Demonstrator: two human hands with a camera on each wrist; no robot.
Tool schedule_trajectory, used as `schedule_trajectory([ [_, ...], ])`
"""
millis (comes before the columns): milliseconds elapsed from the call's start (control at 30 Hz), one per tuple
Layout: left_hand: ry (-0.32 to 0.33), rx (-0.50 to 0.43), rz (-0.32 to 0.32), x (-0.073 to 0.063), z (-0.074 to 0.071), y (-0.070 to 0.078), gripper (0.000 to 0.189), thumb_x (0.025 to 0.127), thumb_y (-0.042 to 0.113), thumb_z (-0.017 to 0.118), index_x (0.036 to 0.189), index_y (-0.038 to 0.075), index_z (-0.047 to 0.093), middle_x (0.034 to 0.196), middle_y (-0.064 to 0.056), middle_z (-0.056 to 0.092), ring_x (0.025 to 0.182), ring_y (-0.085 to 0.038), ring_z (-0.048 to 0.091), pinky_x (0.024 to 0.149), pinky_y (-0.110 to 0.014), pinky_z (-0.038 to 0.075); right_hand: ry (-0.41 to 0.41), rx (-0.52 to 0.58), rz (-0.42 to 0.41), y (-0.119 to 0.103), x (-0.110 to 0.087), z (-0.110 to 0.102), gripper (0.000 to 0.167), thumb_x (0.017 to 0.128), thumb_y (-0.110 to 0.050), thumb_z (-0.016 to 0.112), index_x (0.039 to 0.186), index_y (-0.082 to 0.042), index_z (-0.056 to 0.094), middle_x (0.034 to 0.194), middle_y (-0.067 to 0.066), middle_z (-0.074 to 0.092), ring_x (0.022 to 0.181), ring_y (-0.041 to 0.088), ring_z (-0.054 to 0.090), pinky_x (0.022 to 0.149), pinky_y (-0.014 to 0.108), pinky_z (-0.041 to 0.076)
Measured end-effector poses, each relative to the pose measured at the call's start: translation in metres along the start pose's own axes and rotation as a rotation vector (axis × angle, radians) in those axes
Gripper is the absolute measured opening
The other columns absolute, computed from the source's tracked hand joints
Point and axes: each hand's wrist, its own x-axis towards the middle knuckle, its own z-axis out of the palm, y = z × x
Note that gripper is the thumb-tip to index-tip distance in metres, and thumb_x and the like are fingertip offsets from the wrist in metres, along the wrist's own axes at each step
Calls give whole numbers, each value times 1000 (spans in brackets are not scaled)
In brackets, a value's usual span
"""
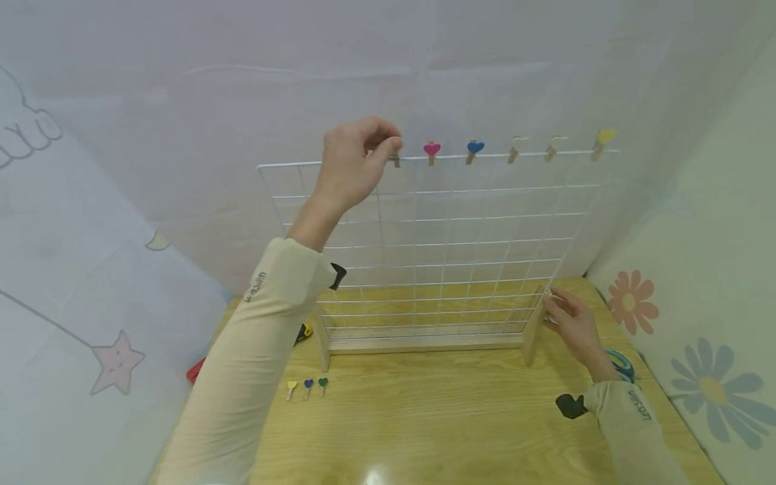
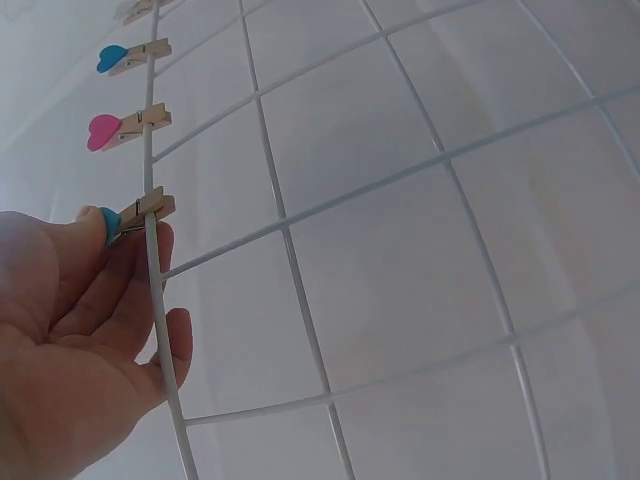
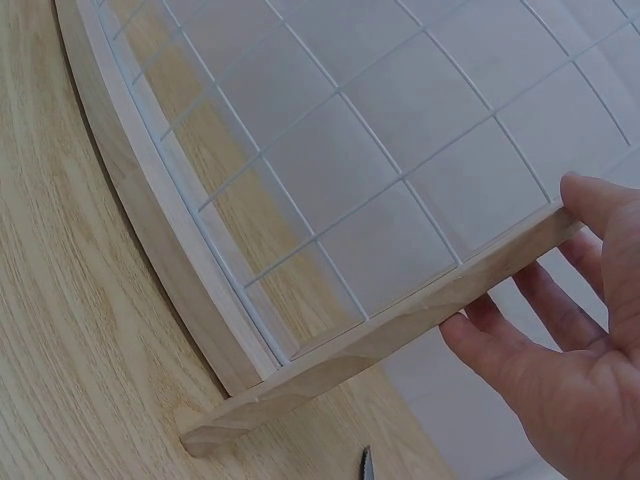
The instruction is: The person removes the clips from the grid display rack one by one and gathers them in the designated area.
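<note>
My left hand [image 1: 358, 162] pinches a small wooden clothespin with a blue heart [image 2: 145, 208] by its heart end, at the top wire of a white wire grid panel [image 1: 455, 157]. The pin's jaws are around that wire. Further right along it sit clothespins with a pink heart [image 1: 432, 151], a blue heart [image 1: 475, 149], two pale hearts [image 1: 516, 148] and a yellow heart [image 1: 603, 139]. Lower down, my right hand [image 1: 576, 330] holds the upper end of the stand's right wooden upright [image 3: 340, 362], thumb on one side, fingers on the other.
On the wooden table [image 1: 424, 411], three clothespins with yellow [image 1: 292, 388], dark blue [image 1: 308, 386] and green hearts [image 1: 322, 385] lie in a row. A red object [image 1: 195, 370] and a black-and-yellow one [image 1: 304, 333] are at left. Teal handles [image 1: 621, 364] lie by the right wrist.
</note>
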Motion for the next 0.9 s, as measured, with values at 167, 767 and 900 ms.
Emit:
schedule_trajectory([
  [167,5,-4,-12,2,0,2,12,92,8,64,99,0,70,92,-8,71,75,-13,62,72,-18,47,0,8,1,0,1,0,51,97,-17,57,142,0,40,109,-10,62,94,4,63,78,24,54],
  [767,187,-189,-72,7,8,8,10,88,1,67,96,-4,70,92,-12,72,79,-12,68,75,-20,52,-7,-37,6,-3,-4,1,55,98,-20,56,145,1,36,109,-12,60,96,2,62,78,22,54],
  [900,226,-234,-26,9,3,13,12,89,3,66,99,-3,70,92,-11,72,79,-10,67,75,-20,52,-15,-32,2,-3,-4,1,56,98,-19,56,146,2,34,110,-12,60,97,2,63,78,23,54],
])
